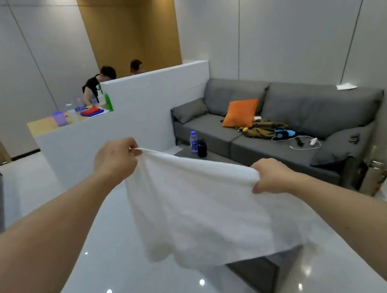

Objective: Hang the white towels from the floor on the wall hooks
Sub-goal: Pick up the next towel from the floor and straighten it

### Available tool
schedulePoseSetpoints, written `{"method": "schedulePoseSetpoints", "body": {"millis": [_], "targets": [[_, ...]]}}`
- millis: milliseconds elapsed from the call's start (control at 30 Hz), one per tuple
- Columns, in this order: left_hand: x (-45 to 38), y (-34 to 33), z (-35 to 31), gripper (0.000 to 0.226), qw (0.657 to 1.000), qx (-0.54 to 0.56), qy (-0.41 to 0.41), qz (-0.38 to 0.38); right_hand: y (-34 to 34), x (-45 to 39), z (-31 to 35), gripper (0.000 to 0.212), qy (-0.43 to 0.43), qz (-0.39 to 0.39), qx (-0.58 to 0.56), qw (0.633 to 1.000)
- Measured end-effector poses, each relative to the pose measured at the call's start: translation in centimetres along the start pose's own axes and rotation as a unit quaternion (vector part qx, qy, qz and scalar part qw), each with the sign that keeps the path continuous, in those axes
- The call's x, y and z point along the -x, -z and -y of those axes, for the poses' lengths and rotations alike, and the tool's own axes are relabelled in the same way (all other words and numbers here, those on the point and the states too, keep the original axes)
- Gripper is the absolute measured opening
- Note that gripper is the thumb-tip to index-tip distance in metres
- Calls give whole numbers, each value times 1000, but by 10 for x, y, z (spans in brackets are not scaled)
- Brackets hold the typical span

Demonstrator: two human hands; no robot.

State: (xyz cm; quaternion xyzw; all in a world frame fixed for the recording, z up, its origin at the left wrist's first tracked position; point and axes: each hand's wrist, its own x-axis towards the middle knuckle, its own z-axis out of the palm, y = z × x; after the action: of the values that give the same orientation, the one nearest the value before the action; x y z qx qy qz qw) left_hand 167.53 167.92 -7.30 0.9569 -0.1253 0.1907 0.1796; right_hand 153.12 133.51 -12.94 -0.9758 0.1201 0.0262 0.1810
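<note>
A white towel [197,211] hangs spread out in the air in front of me, above the glossy floor. My left hand [115,158] pinches its upper left corner. My right hand [272,177] grips the upper right corner, lower than the left. The towel's top edge runs taut between the two hands and its lower part hangs loose. No wall hooks show in this view.
A low dark table [258,275] stands behind the towel with a blue-capped bottle [193,142] and a dark cup [201,148] on it. A grey sofa [284,119] with an orange cushion [240,113] lines the right wall. Two people sit behind a white partition [154,96].
</note>
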Motion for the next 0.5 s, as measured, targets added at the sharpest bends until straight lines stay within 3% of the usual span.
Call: {"method": "schedulePoseSetpoints", "body": {"millis": [100,167,233,300,367,433,500], "targets": [[-19,-16,-26,17,998,-3,36,58,14,2,-38,20,-66,-50,-13,996],[-27,-33,-60,31,984,28,-9,177,27,-7,-40,12,-67,-99,-71,990],[-29,-54,-109,65,944,87,-95,302,42,-21,-28,20,-35,-146,-127,980],[-29,-75,-163,84,898,161,-161,377,56,-39,-12,12,10,-185,-120,975],[-34,-103,-208,66,872,241,-191,380,66,-59,-4,14,37,-216,-85,972],[-50,-125,-235,26,882,295,-182,320,74,-79,-11,17,25,-254,-85,963],[-77,-141,-242,5,884,346,-155,274,81,-97,-31,22,-20,-280,-113,953]]}}
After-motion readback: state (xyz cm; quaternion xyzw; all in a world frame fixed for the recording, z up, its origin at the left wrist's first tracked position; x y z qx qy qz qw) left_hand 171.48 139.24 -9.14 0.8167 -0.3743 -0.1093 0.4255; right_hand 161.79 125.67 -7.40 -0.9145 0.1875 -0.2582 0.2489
